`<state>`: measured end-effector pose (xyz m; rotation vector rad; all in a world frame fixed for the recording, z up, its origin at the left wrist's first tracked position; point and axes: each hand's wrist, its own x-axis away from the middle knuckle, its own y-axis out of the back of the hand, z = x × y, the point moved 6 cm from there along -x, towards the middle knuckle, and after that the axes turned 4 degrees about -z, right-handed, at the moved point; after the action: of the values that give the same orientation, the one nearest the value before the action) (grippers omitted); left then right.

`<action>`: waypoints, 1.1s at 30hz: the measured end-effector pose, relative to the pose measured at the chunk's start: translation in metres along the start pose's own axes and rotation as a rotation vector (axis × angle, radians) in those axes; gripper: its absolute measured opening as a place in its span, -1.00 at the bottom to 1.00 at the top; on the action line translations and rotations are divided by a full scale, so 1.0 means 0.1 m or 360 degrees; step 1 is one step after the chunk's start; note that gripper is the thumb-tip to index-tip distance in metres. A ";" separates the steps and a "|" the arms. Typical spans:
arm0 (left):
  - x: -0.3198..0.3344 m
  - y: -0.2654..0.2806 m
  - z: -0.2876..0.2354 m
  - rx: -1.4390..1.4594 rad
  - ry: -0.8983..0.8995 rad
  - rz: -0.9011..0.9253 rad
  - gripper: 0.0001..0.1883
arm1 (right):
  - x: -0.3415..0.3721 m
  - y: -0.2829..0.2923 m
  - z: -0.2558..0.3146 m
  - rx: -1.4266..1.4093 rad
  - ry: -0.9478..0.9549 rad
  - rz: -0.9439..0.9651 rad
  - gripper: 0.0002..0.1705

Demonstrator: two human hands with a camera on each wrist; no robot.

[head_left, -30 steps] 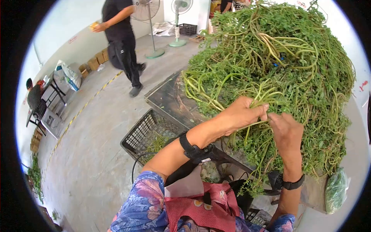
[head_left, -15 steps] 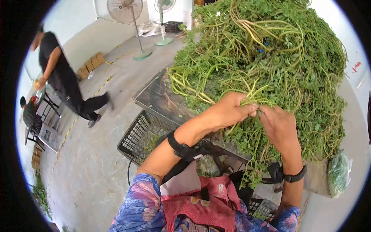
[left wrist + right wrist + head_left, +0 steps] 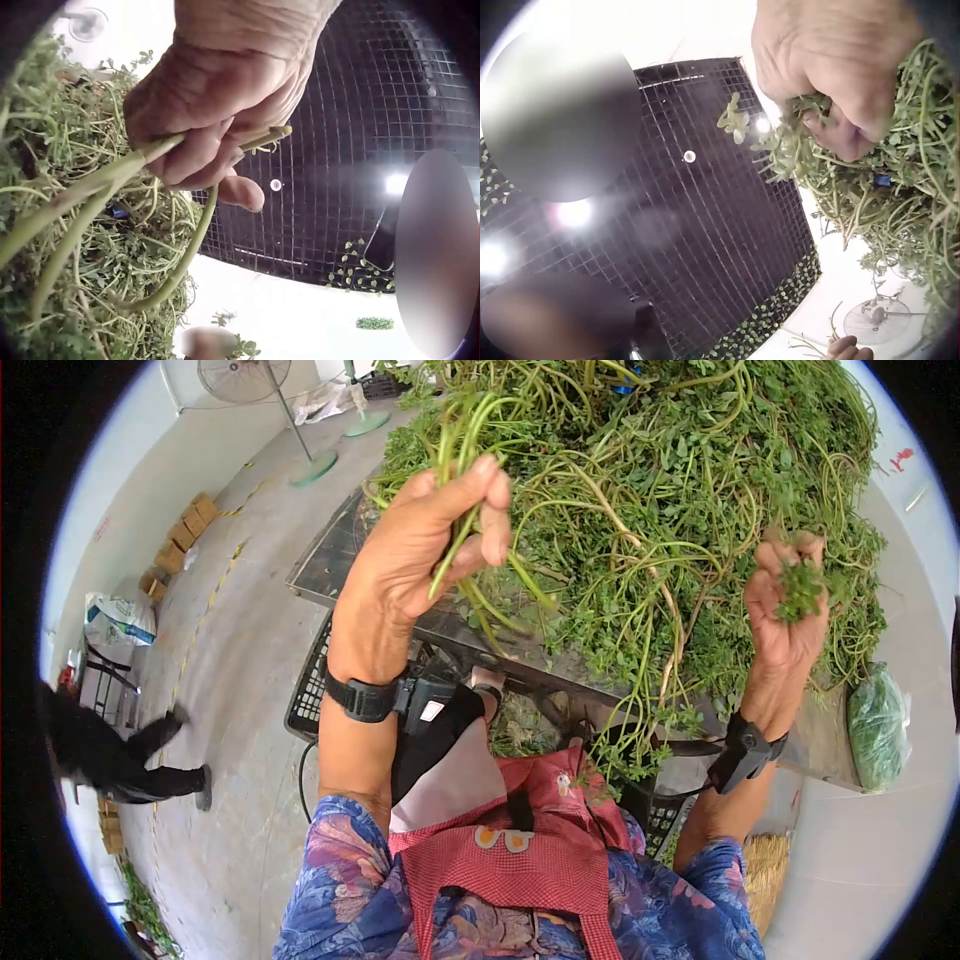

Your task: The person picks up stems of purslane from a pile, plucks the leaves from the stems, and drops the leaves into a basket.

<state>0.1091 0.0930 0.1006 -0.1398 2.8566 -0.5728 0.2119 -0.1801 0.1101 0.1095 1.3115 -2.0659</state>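
Note:
In the head view my left hand (image 3: 425, 540) is raised over the table's left part, its fingers and thumb gripping a small bunch of long green stems (image 3: 470, 455). The left wrist view shows thick stems (image 3: 82, 202) running out from between the curled fingers. Far to the right, my right hand (image 3: 790, 610) holds a small leafy sprig (image 3: 800, 592). In the right wrist view, leaves (image 3: 787, 150) poke out of the curled fingers. A large heap of leafy green plants (image 3: 640, 490) lies between and beyond both hands.
The dark table (image 3: 330, 555) carries the heap. Below its left edge stands a black plastic crate (image 3: 310, 685). A clear bag of greens (image 3: 878, 725) lies at the right. A person in black (image 3: 115, 745) walks at the far left, and a fan (image 3: 285, 410) stands behind.
My hands were together over the heap and are now wide apart, the left with stems, the right with a leafy sprig. The person in black has moved further left.

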 end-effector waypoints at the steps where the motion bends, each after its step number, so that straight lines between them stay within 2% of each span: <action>1: 0.01 0.04 0.04 0.0078 0.0036 -0.0048 -0.74 | 0.04 0.08 -0.03 -0.0024 0.0040 -0.0246 -0.77; 2: 0.01 0.07 0.08 0.0082 0.0040 -0.0040 -0.74 | 0.07 0.18 -0.04 -0.0048 0.0081 -0.0491 -0.77; 3: 0.00 0.09 0.11 0.0143 0.0018 -0.0025 -0.74 | 0.05 0.18 -0.07 -0.0108 -0.0051 -0.0253 -0.73; 4: -0.01 0.10 0.12 0.0205 -0.0003 -0.0006 -0.74 | 0.07 0.26 -0.04 -0.0098 -0.0036 -0.0260 -0.73; 6: -0.03 0.11 0.17 0.0231 0.0078 0.0152 -0.73 | 0.19 0.48 0.09 0.0036 0.0104 -0.0719 -0.70; 8: -0.07 0.13 0.22 0.0223 -0.0084 0.0152 -0.70 | 0.20 0.44 0.17 0.0161 0.0193 -0.0730 -0.67; 10: -0.06 0.05 0.21 0.0152 -0.0068 0.0182 -0.68 | 0.27 0.53 0.28 0.0344 0.0223 -0.0750 -0.65; 12: -0.02 0.02 0.25 0.0303 0.0078 -0.0112 -0.69 | 0.36 0.67 0.35 0.0453 0.0260 -0.0746 -0.68; 14: -0.05 0.04 0.26 0.0246 0.0090 -0.0093 -0.70 | 0.46 0.93 0.41 0.1089 0.0122 -0.1077 -0.75; 15: -0.06 0.00 0.25 0.0335 0.0162 0.0027 -0.71 | 0.48 0.95 0.37 0.1384 -0.0054 -0.1001 -0.68; 16: -0.06 -0.06 0.27 0.0422 0.0240 0.0146 -0.72 | 0.51 0.99 0.38 0.1376 -0.0052 -0.1015 -0.68; 18: -0.09 -0.10 0.31 0.0456 0.0259 0.0124 -0.73 | 0.53 1.00 0.21 0.1691 -0.0324 -0.0832 -0.62; 19: -0.11 -0.12 0.34 0.0503 0.0276 0.0130 -0.73 | 0.46 1.06 0.17 0.1998 -0.0146 -0.0770 -0.62; 24: -0.11 -0.29 0.40 0.0466 0.0311 0.0038 -0.68 | 0.36 1.23 -0.05 0.2002 -0.0420 -0.0679 -0.70; 25: -0.10 -0.33 0.38 0.0386 0.0281 -0.0019 -0.62 | 0.34 1.17 -0.09 0.1941 -0.0366 -0.0662 -0.71; 30: -0.08 -0.40 0.39 0.0288 0.0382 -0.0013 -0.56 | 0.28 0.97 -0.07 0.1747 -0.0062 -0.0664 -0.73; 33: -0.11 -0.38 0.41 -0.0008 0.0326 -0.0136 -0.57 | 0.27 0.86 -0.06 0.1743 0.0030 -0.0713 -0.76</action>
<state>0.1314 0.0447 0.0809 -0.2168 3.0629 -0.6304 0.2398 -0.2115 0.0299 0.3292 0.0610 -2.9467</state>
